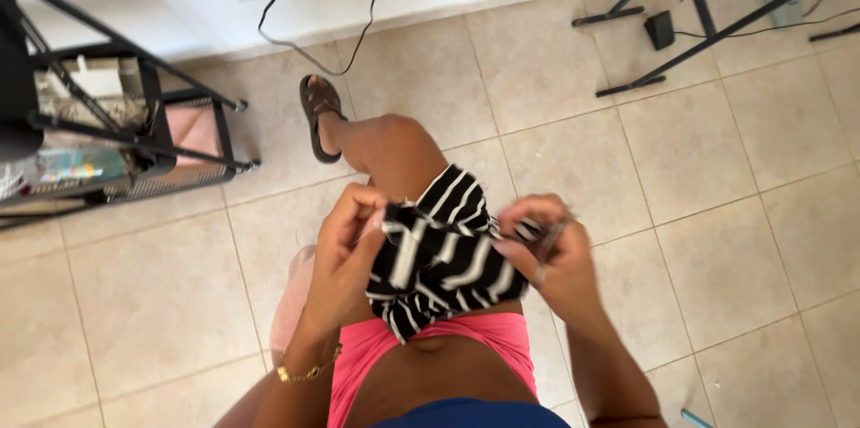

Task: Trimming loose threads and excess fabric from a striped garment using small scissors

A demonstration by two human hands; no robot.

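Observation:
I hold a black-and-white striped cloth (443,258) bunched up in front of my lap, over my raised knee. My left hand (345,249) pinches its left edge between thumb and fingers. My right hand (551,253) grips the right edge, and a thin object that looks like a needle or pin sticks out between its fingers. A gold bracelet (309,372) sits on my left wrist. I am seated, wearing pink shorts (502,334), with one sandalled foot (318,114) stretched out on the tiled floor.
A black metal rack (134,137) with boxes and packets stands at the left. Black stand legs (663,43) and cables lie at the top right. A charger cable (305,34) runs down the white wall. Beige floor tiles (717,213) surround me.

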